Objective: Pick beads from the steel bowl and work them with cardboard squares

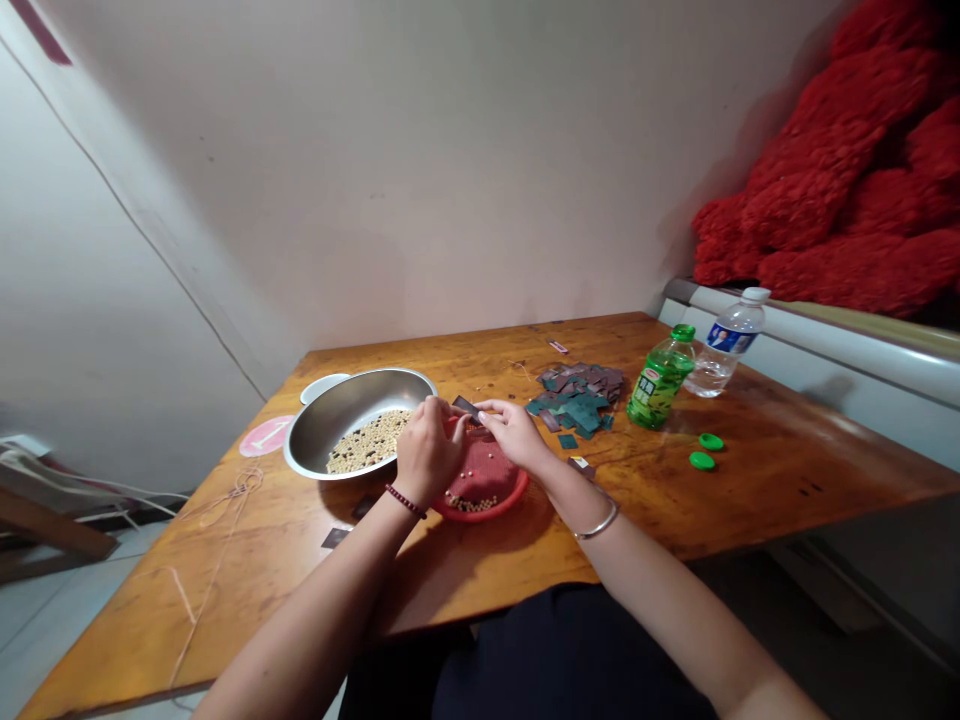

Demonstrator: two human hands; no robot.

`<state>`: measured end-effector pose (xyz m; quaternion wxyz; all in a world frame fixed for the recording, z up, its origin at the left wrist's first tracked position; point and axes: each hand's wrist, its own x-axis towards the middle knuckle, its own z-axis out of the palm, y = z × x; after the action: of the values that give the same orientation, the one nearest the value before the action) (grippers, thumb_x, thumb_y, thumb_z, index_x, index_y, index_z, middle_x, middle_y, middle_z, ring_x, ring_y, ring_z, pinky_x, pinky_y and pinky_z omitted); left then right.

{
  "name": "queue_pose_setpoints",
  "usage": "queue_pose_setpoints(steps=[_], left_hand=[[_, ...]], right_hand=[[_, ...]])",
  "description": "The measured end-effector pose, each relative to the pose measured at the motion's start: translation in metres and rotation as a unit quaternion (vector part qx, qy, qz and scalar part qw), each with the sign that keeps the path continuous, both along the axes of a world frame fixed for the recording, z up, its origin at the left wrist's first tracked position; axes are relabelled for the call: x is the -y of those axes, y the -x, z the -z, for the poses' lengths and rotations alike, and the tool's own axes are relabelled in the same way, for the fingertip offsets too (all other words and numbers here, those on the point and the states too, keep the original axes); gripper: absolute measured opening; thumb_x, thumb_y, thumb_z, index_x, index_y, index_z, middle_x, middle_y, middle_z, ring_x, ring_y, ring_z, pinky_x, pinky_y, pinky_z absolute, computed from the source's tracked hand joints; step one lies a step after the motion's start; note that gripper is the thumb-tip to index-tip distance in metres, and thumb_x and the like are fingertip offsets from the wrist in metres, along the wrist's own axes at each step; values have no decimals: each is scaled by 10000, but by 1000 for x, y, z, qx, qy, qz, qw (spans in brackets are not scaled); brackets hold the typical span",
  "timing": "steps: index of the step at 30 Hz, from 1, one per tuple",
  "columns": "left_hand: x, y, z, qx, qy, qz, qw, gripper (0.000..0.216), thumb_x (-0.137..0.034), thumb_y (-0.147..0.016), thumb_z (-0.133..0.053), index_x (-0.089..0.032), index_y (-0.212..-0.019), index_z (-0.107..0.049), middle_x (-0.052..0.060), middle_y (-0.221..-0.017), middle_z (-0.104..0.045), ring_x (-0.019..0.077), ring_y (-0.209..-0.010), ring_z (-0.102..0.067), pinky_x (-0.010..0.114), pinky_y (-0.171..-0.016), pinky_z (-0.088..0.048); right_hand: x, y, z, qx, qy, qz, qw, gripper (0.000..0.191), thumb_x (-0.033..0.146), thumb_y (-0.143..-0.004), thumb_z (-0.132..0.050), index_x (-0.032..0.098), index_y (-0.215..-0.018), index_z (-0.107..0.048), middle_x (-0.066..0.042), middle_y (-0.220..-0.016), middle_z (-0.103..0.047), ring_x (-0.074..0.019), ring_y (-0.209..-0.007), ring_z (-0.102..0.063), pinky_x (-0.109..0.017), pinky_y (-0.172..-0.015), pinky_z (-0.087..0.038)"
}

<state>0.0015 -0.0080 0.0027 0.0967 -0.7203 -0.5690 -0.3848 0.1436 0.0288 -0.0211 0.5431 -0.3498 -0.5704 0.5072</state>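
Nearest the lens we see our own dark-clothed lap [540, 650] and two bare forearms reaching across the front edge of the wooden worktop [750, 470]. Our left hand [427, 450], a dark red bead bracelet [405, 500] at its wrist, is curled with its fingertips pinched on one end of a small dark rectangular card [466, 406]. Our right hand [514, 430], a thin silver bangle [598, 524] on its wrist, meets it with narrowed fingers touching the other end of that card. Both hands hover together over a shallow round red plastic basket [484, 485], which sits on the worktop just in front of us and holds a scatter of small pale beads along its near rim.

Just to the left of the basket, touching or nearly touching it, stands a wide stainless-steel basin [352, 420] with a layer of pale yellow beans in its bottom. Behind the basin a white rim [324, 384] shows, and beside it lies a pink round disc [264, 436]. To the right of our hands lies a loose heap of teal and dark square cards [577, 400]. Beyond the heap a green plastic drink bottle [660, 378] stands uncapped-looking but with a green top, near a clear water bottle with a blue label [726, 345]. Two loose green bottle caps [706, 450] rest on the wood near them. A mass of red fluffy fabric [847, 190] fills the upper right corner.
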Motion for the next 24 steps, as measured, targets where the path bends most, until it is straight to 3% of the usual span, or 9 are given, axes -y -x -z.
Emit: queue_pose_setpoints(steps=[16, 24], left_hand=[[1, -1, 1, -35, -3, -22, 999, 126, -306, -822, -523, -209, -887, -475, 37, -840, -620, 178, -759, -584, 269, -605, -403], [2, -2, 1, -39, -13, -23, 999, 125, -314, -828, -508, -209, -882, -467, 47, -831, -619, 187, -770, -585, 276, -609, -410]], right_hand=[[3, 1, -5, -54, 42, -56, 996, 260, 252, -749, -580, 156, -975, -665, -64, -883, -727, -181, -737, -687, -346, -734, -559], [5, 2, -7, -40, 35, -34, 998, 267, 268, -760, -582, 161, -987, -673, -64, -898, -730, -193, -790, -688, -356, -766, -556]])
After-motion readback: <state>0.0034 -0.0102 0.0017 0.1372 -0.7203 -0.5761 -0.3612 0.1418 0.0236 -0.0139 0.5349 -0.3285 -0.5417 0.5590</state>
